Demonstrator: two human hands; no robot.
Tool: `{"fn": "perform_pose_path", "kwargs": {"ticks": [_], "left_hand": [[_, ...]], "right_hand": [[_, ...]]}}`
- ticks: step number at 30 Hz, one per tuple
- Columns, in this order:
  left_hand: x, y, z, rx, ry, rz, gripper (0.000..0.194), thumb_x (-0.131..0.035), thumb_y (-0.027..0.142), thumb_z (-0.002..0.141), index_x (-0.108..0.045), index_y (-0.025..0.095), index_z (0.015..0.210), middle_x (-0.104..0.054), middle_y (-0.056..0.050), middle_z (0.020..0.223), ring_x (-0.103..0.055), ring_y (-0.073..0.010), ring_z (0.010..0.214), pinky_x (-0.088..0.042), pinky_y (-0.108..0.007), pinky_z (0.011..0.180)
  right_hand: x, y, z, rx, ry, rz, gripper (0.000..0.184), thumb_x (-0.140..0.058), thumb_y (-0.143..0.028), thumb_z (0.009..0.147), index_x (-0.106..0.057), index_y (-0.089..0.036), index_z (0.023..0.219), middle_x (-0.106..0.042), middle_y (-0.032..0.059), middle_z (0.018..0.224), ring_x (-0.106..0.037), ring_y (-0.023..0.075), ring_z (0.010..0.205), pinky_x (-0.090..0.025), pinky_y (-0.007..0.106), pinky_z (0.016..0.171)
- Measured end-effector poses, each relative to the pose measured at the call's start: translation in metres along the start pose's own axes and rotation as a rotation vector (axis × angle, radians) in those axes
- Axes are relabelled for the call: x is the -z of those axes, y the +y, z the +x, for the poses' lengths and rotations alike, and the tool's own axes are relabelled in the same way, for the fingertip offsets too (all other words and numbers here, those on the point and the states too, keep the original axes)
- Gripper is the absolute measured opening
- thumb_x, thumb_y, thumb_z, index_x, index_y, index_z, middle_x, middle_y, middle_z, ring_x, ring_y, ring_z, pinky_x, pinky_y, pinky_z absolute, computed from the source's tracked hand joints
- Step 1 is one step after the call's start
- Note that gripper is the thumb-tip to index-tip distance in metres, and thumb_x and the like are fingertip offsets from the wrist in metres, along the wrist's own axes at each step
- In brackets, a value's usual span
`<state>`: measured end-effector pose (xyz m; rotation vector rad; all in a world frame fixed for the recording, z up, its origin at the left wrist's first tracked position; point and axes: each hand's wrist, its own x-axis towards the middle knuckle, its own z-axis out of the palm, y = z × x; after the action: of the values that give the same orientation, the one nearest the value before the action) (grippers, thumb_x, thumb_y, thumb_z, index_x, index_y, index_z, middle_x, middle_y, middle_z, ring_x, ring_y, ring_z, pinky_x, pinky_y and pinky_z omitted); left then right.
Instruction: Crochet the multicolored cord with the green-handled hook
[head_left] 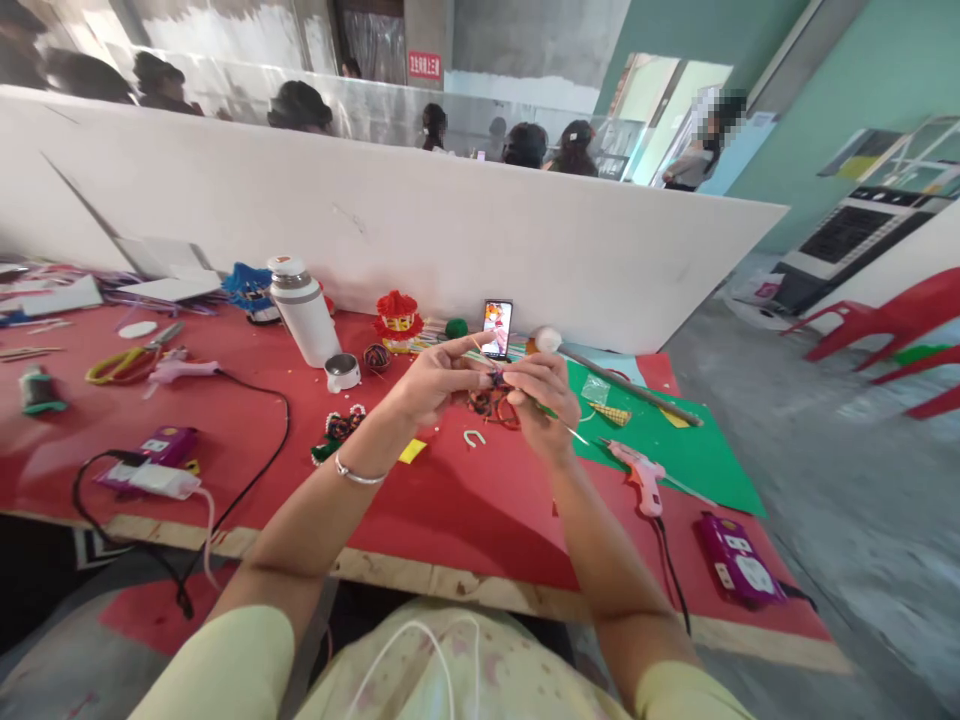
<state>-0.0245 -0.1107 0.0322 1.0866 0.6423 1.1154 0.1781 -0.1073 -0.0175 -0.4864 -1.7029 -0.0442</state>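
Note:
My left hand is closed, its thumb and fingers pinching a small dark piece of yarn work. Facing it, my right hand is closed round a thin knitting needle, whose pale end sticks out below the palm. The fingertips of both hands meet at the yarn work, and much of it is hidden behind them. Under the hands lies a tangle of dark and orange yarn. A phone with a lit picture stands just beyond them against the white board.
Right of my hands lie a pink glue gun, a purple power strip and a green sheet. Leftward stand a white thermos, a cup and a red-and-yellow craft piece. Scissors and cables lie farther left.

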Motion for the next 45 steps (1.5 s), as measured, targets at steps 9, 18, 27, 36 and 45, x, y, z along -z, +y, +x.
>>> {"fn": "perform_pose_path", "kwargs": {"ticks": [9,18,27,36,45], "left_hand": [[0.022,0.025,-0.002,-0.019,-0.062,0.251,0.064,-0.086,0.012,0.066,-0.08,0.015,0.129,-0.075,-0.002,0.076,-0.06,-0.0102,0.059,-0.038,-0.023,0.051],[0.015,0.023,-0.003,-0.02,-0.112,0.235,0.051,-0.084,0.011,0.063,-0.086,0.015,0.114,-0.071,-0.001,0.076,-0.057,-0.0089,0.061,-0.043,-0.023,0.053],[-0.004,-0.015,0.001,-0.213,0.031,0.219,0.07,-0.089,0.017,0.067,-0.077,0.016,0.136,-0.075,0.0,0.077,-0.061,-0.0096,0.064,-0.045,-0.022,0.057],[-0.013,-0.008,-0.005,-0.043,0.058,-0.058,0.055,-0.091,0.018,0.061,-0.085,0.02,0.116,-0.073,0.001,0.075,-0.056,-0.0069,0.057,-0.038,-0.02,0.049],[0.012,0.025,-0.004,0.08,-0.051,0.12,0.051,-0.085,0.009,0.055,-0.089,0.019,0.105,-0.073,-0.001,0.077,-0.057,-0.0074,0.057,-0.036,-0.019,0.045]], "right_hand": [[0.04,0.004,0.032,-0.012,-0.301,0.141,0.026,-0.077,-0.036,0.097,-0.081,-0.043,0.122,-0.088,-0.0025,0.111,-0.074,0.0275,0.11,-0.058,0.054,0.102],[0.046,-0.005,0.042,-0.242,-0.341,0.371,0.015,-0.077,-0.044,0.096,-0.087,-0.036,0.103,-0.087,0.0016,0.094,-0.073,0.0265,0.104,-0.06,0.051,0.1],[-0.002,-0.013,-0.001,-0.247,0.026,0.145,0.016,-0.072,-0.037,0.101,-0.083,-0.036,0.112,-0.087,0.0016,0.108,-0.076,0.0247,0.107,-0.061,0.05,0.101],[-0.007,-0.011,0.001,-0.047,0.169,-0.024,0.019,-0.07,-0.039,0.102,-0.08,-0.04,0.118,-0.088,-0.0008,0.109,-0.076,0.026,0.106,-0.062,0.053,0.095],[0.049,0.007,0.046,-0.022,-0.334,0.199,0.021,-0.078,-0.045,0.096,-0.082,-0.045,0.116,-0.089,-0.004,0.107,-0.077,0.0249,0.106,-0.057,0.054,0.103]]}}
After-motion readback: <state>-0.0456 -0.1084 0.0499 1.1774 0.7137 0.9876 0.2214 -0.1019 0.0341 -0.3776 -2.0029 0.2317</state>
